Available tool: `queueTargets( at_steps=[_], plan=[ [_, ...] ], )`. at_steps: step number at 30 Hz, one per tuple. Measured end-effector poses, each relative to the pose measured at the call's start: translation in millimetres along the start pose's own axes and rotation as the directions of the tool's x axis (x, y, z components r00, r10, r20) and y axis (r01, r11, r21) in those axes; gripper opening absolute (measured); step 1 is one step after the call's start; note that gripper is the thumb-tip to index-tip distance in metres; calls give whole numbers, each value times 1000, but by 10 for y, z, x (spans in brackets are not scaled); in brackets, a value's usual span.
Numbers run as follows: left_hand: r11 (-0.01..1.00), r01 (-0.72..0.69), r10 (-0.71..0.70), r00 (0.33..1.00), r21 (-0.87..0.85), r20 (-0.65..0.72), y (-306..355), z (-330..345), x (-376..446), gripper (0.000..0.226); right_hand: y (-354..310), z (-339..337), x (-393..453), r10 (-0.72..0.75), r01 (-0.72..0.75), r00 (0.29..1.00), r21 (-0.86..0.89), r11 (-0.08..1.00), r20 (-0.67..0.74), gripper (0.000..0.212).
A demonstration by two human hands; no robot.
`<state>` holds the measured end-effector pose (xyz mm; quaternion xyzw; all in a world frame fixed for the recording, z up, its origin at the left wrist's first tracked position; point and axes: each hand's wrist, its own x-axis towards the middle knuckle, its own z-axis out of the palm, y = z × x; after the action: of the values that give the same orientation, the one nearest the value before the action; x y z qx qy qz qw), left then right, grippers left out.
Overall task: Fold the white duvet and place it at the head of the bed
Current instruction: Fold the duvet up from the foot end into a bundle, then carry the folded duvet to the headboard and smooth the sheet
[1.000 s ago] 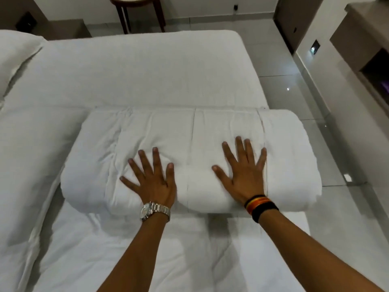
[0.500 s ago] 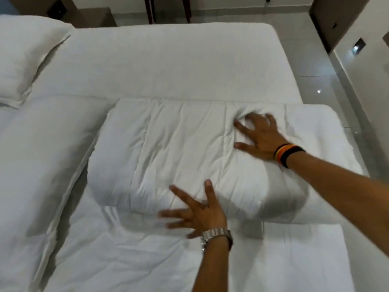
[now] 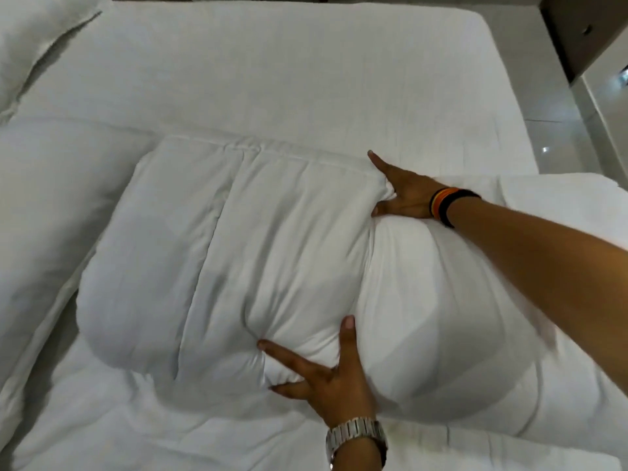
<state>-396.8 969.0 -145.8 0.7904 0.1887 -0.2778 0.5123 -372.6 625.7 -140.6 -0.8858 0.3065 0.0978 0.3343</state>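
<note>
Folded white duvet lying as a thick bundle across the near half of the bed, more of the same white fabric spread flat underneath toward the near edge. Right end of bundle reaching the bed's right edge, partly over it. Quilted seams running near-to-far across the top, piped edge along the far side. Not at the head end, judging by the pillow at the far-left corner, well apart from the bundle.

Left hand at the bundle's near side, fingers spread wide, thumb up on the bulge, index finger pressed into the fabric. Open-palmed, pressing, not clenched on anything visible. Silver watch on that wrist.

Right hand at the bundle's far side, dug into a crease. One finger extended toward the bed's far edge, others tucked into the fold. Pinching fabric or just pressing: cannot tell. Striped wristbands on that wrist, forearm crossing above the bundle's right end.

Bare sheet on the far half. Tiled floor beyond the right edge.
</note>
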Motion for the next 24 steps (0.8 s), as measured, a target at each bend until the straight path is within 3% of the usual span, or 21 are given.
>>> queueTargets(
  at_steps=[3, 7, 11, 15, 19, 24],
  plan=[
    [999, -42, 42, 997, -1, -66, -62, 84, 54, 139, 215, 136, 136, 105, -102, 994, 80, 992, -28, 149],
    [997, -77, 74, 992, -22, -104, -107, 93, 67, 140, 316, 70, 281, 288, -287, 958, -21, 958, 5, 144],
    [990, -102, 95, 992, -94, -80, -96, 3, 10, 139, 244, 33, 204, 328, -328, 945, -23, 944, -10, 156],
    [978, -123, 117, 992, -169, -47, -11, -171, -79, 139, 38, 20, -101, 267, -260, 964, 153, 953, -22, 144],
    [922, -297, 298, 954, -250, -34, 178, -434, -201, 134, -302, -150, -625, 158, -125, 983, 303, 945, -89, 129],
    [877, -367, 385, 923, -310, -1, 738, -997, -369, 120, -890, -441, -1408, 31, 71, 976, 452, 889, -214, 116]
  ],
)
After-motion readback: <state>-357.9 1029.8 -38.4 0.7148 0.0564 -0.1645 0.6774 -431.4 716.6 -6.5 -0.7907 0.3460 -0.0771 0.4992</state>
